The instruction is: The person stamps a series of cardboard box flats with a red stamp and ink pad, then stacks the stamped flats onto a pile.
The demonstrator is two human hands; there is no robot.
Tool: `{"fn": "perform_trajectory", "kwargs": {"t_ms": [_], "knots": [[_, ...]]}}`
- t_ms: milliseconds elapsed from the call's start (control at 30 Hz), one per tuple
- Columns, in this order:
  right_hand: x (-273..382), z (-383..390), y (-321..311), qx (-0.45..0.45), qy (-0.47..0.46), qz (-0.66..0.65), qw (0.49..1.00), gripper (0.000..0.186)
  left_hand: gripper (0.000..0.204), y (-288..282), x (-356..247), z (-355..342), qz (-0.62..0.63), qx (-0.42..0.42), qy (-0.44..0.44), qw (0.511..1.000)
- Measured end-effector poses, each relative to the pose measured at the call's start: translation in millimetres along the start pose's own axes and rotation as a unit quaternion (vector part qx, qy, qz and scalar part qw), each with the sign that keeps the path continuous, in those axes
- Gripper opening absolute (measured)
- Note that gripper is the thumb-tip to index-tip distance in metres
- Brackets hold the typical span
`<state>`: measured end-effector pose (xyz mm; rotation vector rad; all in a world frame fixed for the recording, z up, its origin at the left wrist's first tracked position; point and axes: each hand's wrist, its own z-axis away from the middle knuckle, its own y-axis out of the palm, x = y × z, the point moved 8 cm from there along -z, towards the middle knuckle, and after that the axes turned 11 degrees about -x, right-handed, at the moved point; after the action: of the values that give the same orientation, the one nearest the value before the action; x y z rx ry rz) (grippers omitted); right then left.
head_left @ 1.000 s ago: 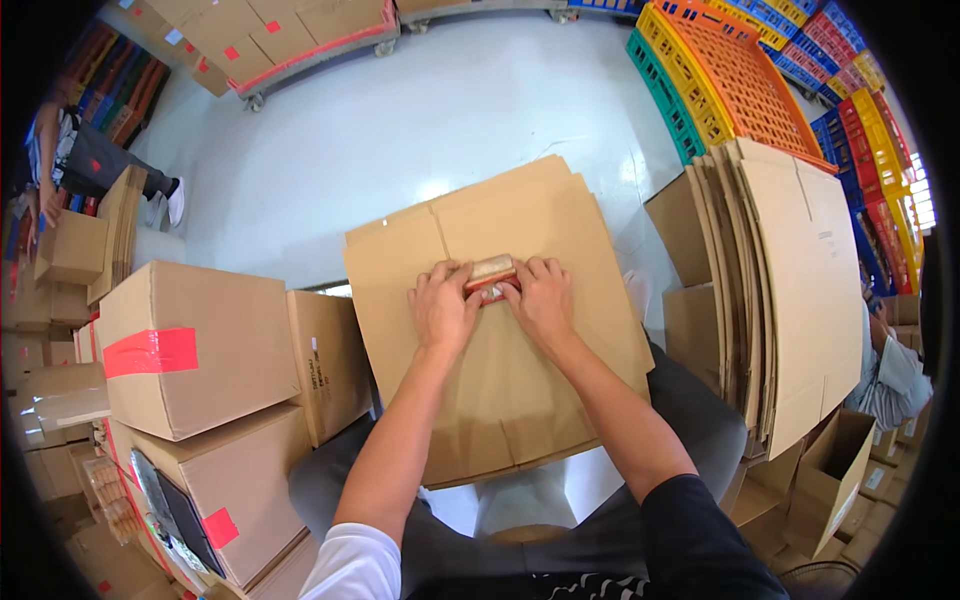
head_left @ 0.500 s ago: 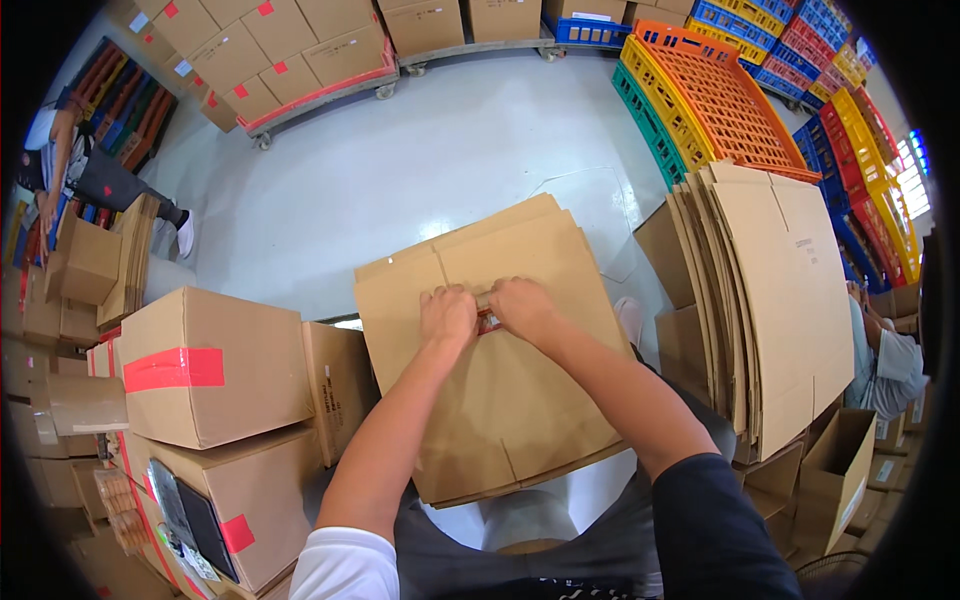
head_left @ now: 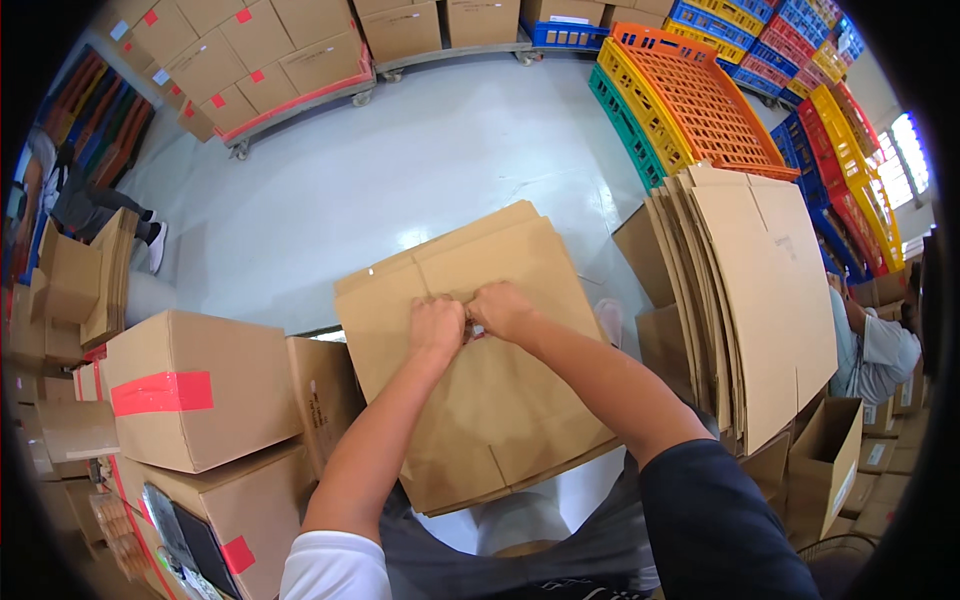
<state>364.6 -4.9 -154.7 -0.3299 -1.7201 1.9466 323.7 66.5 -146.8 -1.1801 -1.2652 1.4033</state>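
In front of me lies a stack of flattened cardboard boxes, brown and creased across the middle. My left hand and my right hand meet above its centre, fingers closed and pinched together. Between the fingertips is a small object with a reddish bit showing. The fingers cover most of it, so its kind cannot be made out.
Closed boxes with red tape stand at my left, a dark flat device on the lower one. Upright flattened cartons lean at my right. Plastic crates and box-laden trolleys stand beyond. Other people are at both sides.
My hands have drawn closer together, and less of the small reddish object shows between them. The whole view has shifted slightly, with the stack a little further left.
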Motion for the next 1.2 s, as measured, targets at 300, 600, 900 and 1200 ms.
{"fn": "perform_trajectory", "kwargs": {"t_ms": [300,600,900,1200], "knots": [[3,-12,-9,0.091,-0.042,0.009,0.995,0.008,0.024,-6,12,-15,0.100,0.119,-0.032,0.987],[-2,-5,14,0.042,-0.064,-0.018,0.997,0.009,0.024,-5,2,-7,0.106,0.039,0.006,0.994],[-4,29,10,-0.194,-0.078,-0.026,0.978,0.013,0.026,6,0,11,0.080,-0.100,0.003,0.992],[-16,9,6,-0.035,-0.056,-0.123,0.990,0.017,0.028,-1,7,-13,0.109,0.074,-0.024,0.991]]}}
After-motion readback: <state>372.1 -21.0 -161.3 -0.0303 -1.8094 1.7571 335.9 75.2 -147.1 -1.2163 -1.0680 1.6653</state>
